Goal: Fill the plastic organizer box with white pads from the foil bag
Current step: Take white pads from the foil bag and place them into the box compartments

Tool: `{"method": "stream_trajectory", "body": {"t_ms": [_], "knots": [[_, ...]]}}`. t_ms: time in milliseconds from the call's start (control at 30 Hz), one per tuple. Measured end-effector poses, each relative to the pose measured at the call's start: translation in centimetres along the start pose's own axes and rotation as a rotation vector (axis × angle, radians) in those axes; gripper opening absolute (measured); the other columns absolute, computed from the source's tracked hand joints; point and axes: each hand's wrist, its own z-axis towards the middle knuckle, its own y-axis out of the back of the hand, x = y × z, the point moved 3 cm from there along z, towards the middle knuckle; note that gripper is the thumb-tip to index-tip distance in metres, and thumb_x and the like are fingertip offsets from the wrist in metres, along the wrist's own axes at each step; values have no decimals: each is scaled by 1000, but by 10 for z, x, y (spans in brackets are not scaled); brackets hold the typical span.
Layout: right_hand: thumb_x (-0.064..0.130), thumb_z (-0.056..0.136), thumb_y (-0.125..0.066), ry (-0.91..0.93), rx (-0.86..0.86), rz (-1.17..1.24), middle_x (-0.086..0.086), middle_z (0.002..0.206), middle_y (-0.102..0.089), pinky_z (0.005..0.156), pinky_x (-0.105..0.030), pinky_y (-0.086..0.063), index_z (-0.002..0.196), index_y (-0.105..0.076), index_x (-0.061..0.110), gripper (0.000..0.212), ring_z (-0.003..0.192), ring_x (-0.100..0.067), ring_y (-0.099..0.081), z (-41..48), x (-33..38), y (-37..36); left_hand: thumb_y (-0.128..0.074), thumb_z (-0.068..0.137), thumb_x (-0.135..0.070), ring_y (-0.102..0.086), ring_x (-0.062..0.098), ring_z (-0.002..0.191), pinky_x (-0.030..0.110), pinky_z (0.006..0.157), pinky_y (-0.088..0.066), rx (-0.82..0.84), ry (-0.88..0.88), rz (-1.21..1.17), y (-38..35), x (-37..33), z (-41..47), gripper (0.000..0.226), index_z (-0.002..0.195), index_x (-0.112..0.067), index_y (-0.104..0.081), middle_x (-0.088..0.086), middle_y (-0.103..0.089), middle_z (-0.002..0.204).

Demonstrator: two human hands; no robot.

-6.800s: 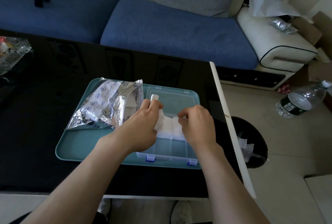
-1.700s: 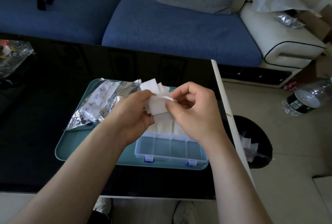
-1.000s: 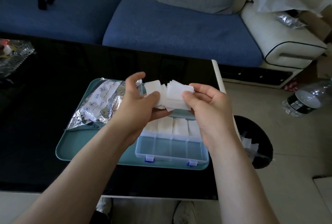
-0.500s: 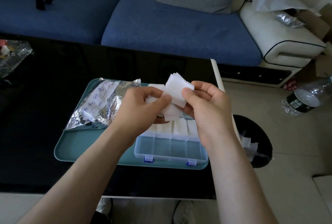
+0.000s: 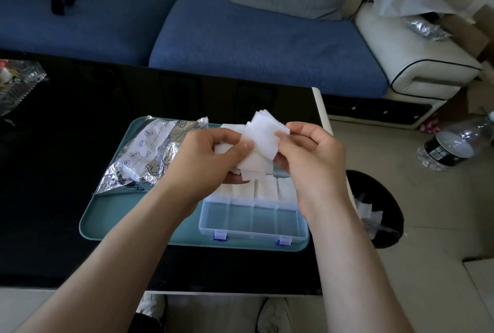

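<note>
Presently both hands, left hand and right hand, pinch a fanned stack of white pads above the organizer box; loose outer pads, unevenly gripped, could slip beside the compartments below.

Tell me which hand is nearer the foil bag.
Left. The left hand sits just right of the foil bag, overlapping its edge in view; the right hand is farther right, past the pads both hands hold.
</note>
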Motion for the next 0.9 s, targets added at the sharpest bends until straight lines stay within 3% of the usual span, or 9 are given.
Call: {"method": "stream_trajectory", "body": {"t_ms": [100, 267, 533, 667, 767, 900], "knots": [[4, 90, -82, -2, 74, -31, 2, 90, -81, 71, -26, -63, 104, -74, 20, 23, 87, -13, -78, -2, 3, -3, -79, 94, -23, -71, 16, 66, 36, 65, -65, -40, -15, -25, 2, -2, 1, 10, 95, -13, -79, 3, -75, 78], [4, 91, -79, 59, 132, -112, 7, 87, -80, 61, -10, -52, 104, -76, 23, 23, 76, 1, -73, -6, 8, -5, -82, 91, -28, -78, 21, 74, 40, 64, -66, -100, -39, -8, 5, -3, 1, 13, 90, -15, -81, 2, -78, 79], [4, 89, -74, 62, 236, -113, 5, 87, -80, 65, -12, -53, 107, -76, 22, 25, 81, -2, -74, -11, 16, -13, -84, 89, -30, -79, 19, 77, 42, 63, -66, -158, -25, -20, 7, -4, 0, 21, 92, -10, -79, 3, -77, 85], [19, 88, -84, 77, 277, -59, 5, 91, -81, 67, -11, -53, 113, -75, 21, 26, 84, -4, -76, -14, 18, -15, -84, 90, -30, -79, 20, 76, 41, 62, -66, -158, -36, -8, 8, -6, -2, 22, 92, -9, -79, 7, -77, 83], [16, 88, -85, 94, 243, -88, 3, 96, -81, 71, -16, -57, 114, -76, 22, 28, 91, -9, -78, -13, 14, -13, -83, 90, -29, -79, 19, 74, 40, 62, -66, -157, -35, -11, 8, -7, -2, 19, 91, -10, -79, 5, -77, 81], [9, 91, -79, 97, 91, -79, 11, 95, -81, 67, -12, -55, 114, -76, 27, 30, 89, -1, -75, -7, 10, -6, -71, 98, -14, -77, 13, 73, 39, 66, -67, -138, -12, -30, 7, -7, -2, 9, 97, -13, -80, 5, -75, 98]]}}
